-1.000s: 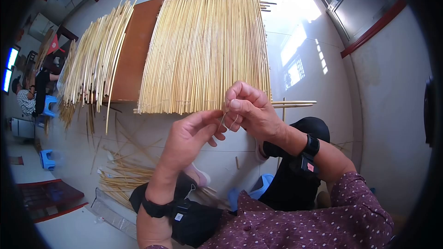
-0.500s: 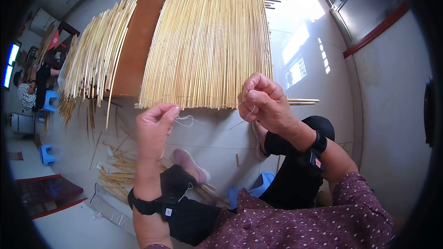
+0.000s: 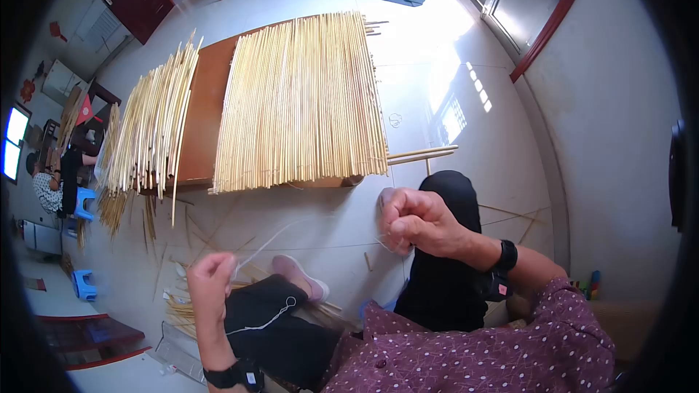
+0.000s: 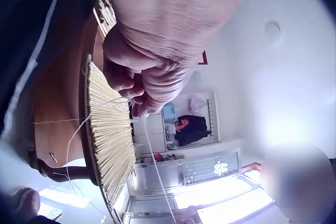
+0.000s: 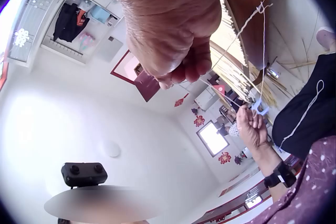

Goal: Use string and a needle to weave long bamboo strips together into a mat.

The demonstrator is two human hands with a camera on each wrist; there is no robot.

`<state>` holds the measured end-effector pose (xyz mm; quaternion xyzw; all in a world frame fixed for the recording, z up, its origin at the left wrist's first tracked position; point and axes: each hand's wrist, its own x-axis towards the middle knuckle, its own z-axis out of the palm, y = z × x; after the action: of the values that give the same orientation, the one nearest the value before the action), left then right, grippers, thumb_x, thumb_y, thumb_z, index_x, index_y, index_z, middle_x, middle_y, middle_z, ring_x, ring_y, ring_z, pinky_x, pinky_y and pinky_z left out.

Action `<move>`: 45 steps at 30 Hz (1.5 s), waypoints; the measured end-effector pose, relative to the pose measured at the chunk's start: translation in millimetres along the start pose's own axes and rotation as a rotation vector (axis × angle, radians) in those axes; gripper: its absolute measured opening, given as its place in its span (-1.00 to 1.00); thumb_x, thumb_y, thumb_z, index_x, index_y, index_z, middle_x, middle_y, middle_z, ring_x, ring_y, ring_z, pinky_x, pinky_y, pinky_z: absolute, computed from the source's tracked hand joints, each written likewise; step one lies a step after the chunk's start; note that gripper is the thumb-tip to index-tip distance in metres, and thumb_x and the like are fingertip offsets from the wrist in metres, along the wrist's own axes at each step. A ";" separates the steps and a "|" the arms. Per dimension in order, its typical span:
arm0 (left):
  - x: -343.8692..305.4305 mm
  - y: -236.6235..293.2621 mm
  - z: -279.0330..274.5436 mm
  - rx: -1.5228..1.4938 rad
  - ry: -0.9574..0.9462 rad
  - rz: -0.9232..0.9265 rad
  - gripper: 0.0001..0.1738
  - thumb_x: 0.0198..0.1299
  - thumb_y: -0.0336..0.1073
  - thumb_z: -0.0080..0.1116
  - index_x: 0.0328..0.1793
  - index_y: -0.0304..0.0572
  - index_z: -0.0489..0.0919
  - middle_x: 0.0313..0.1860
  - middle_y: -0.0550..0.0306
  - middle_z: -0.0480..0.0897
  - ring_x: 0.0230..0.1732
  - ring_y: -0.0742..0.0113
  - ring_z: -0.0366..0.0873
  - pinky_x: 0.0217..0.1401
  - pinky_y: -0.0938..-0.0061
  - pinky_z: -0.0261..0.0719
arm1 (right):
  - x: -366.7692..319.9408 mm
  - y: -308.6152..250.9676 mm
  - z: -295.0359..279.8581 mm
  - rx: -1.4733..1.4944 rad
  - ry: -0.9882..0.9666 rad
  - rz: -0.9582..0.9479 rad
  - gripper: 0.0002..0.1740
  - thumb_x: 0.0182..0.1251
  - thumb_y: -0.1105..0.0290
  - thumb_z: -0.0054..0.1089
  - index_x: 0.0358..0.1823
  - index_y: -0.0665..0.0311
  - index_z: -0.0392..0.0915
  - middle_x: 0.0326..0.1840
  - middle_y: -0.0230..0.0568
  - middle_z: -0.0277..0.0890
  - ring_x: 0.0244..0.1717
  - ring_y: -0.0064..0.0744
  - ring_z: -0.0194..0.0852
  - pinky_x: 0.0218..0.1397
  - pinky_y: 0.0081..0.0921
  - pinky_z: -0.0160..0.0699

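A thin white string (image 3: 271,239) runs between the two hands, clear of the mat's near edge. My left hand (image 3: 211,284) pinches it over the left knee; in the left wrist view the left hand (image 4: 157,61) has thumb and fingertips together on the string (image 4: 155,163). The right hand (image 3: 426,224) pinches the other end beside the right knee, its fingers curled. Loose strands with a knot (image 5: 260,7) show in the right wrist view below the right hand (image 5: 173,29). The mat of pale thin sticks (image 3: 298,102) lies on a brown table (image 3: 205,113).
A pile of loose sticks (image 3: 154,116) lies on the table's left. Another looped string (image 3: 271,320) rests on the left trouser leg. Cut sticks (image 3: 182,311) lie on the floor by the left foot. A person (image 3: 48,188) sits at the far left.
The hands have moved apart, the left down and leftward, the right lower, drawing the string out between them. The head view has shifted, showing more of the room's far side.
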<state>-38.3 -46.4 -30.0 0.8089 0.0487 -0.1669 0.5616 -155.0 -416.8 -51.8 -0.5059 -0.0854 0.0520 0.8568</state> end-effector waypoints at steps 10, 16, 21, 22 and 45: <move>-132.3 -53.0 -48.0 -0.175 0.218 0.042 -0.87 0.21 -0.43 0.36 -0.18 -0.36 0.67 -0.58 0.34 0.53 -0.71 0.71 0.26 -0.70 0.75 0.14 | -102.3 8.4 14.6 0.316 0.196 -0.124 -0.96 0.52 0.49 0.05 -0.13 0.30 0.41 -0.44 -0.31 0.45 -0.48 -0.54 0.50 -0.39 -0.55 0.55; -151.8 -72.2 -50.9 -0.204 0.303 0.055 -0.86 0.23 -0.42 0.35 -0.17 -0.35 0.66 -0.55 0.32 0.54 -0.72 0.69 0.26 -0.71 0.75 0.14 | -125.1 7.9 14.2 0.382 0.279 -0.164 -0.97 0.51 0.49 0.07 -0.14 0.25 0.41 -0.53 -0.33 0.37 -0.56 -0.51 0.37 -0.41 -0.51 0.43; -130.6 -97.5 -62.4 -0.138 0.326 0.004 -0.84 0.28 -0.35 0.34 -0.18 -0.30 0.64 -0.57 0.34 0.50 -0.70 0.66 0.26 -0.70 0.71 0.14 | -134.2 13.6 6.3 0.350 0.407 -0.162 -0.96 0.52 0.46 0.08 -0.15 0.21 0.41 -0.57 -0.38 0.31 -0.58 -0.51 0.32 -0.43 -0.52 0.40; -126.6 -101.0 -63.4 -0.142 0.319 0.006 -0.84 0.28 -0.35 0.34 -0.18 -0.30 0.64 -0.57 0.34 0.50 -0.70 0.66 0.26 -0.70 0.71 0.14 | -136.0 12.8 4.6 0.345 0.411 -0.165 -0.96 0.52 0.46 0.08 -0.15 0.21 0.41 -0.57 -0.38 0.31 -0.58 -0.51 0.32 -0.43 -0.52 0.40; -148.6 35.7 106.9 0.383 -0.260 0.525 -0.86 0.01 -0.55 0.41 -0.26 -0.27 0.74 -0.59 0.17 0.50 -0.54 0.43 0.46 -0.50 0.55 0.31 | -75.4 -6.9 82.3 -0.268 0.092 0.220 -0.92 0.51 0.50 0.07 -0.08 0.35 0.41 -0.20 -0.23 0.62 -0.35 -0.57 0.59 -0.29 -0.51 0.59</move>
<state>-191.5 -142.1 16.6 0.8565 -0.2652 -0.1244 0.4249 -245.2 -362.7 -13.8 -0.6237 0.0036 0.1101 0.7739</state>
